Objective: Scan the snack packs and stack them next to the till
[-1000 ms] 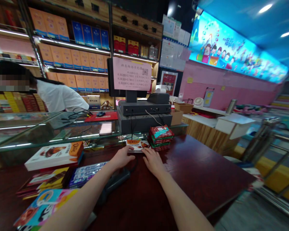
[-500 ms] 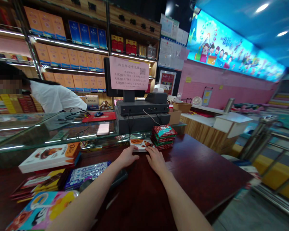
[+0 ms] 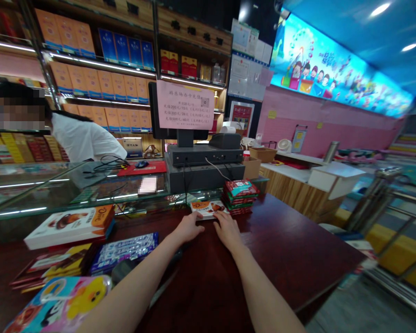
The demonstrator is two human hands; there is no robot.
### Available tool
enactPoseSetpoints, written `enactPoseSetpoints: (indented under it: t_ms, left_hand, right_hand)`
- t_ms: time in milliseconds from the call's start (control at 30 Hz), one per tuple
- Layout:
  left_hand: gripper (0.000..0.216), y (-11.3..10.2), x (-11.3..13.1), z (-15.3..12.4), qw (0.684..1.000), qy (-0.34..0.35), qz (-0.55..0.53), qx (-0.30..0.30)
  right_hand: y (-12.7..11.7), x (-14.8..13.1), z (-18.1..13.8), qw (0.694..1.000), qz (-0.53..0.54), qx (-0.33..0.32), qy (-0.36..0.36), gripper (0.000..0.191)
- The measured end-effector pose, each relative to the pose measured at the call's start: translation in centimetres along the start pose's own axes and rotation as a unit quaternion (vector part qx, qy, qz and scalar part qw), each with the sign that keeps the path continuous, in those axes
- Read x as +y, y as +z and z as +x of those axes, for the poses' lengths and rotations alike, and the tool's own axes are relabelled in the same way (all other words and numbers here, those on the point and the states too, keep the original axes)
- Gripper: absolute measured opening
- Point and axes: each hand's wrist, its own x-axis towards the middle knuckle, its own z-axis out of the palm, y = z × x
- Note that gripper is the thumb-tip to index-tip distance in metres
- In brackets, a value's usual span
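A white and orange Dove chocolate box [image 3: 208, 206] lies flat on the dark red-brown counter, close to the glass case. My left hand [image 3: 189, 227] has its fingertips on the box's near left corner, with its thumb apart from the box. On the near edge, further right, the fingers of my right hand [image 3: 228, 230] rest bent against the same box. Both hands hold it between them; their far fingertips are partly hidden. Touching or nearly touching the box's right end is a stack of red and green snack packets [image 3: 241, 196].
At left lie a larger Dove box [image 3: 69, 226], blue-wrapped packs [image 3: 125, 252], yellow and brown chocolate bars [image 3: 60, 266] and a colourful bag [image 3: 55, 303]. A cash register [image 3: 204, 157] stands behind the glass case [image 3: 145, 201]. A person in white [image 3: 86, 136] leans behind it.
The small chocolate box has slid a little to the right under my hands. The packet stack has shifted slightly right too. The person behind the case has moved slightly right.
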Motion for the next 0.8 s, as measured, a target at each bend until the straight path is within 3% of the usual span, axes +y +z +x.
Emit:
enactPoseSetpoints:
  t_ms: [367,800]
  left_hand:
    - [0.055,0.4,-0.2,-0.1,0.998,-0.022,0.058,-0.018]
    - [0.052,-0.3,0.1,-1.4,0.991,0.010,0.128,-0.034]
  right_hand:
    - [0.0,-0.1,-0.1,1.000,0.009,-0.012,-0.005,0.041]
    - [-0.7,-0.6,-0.1,1.000,0.005,-0.018,0.010,0.040]
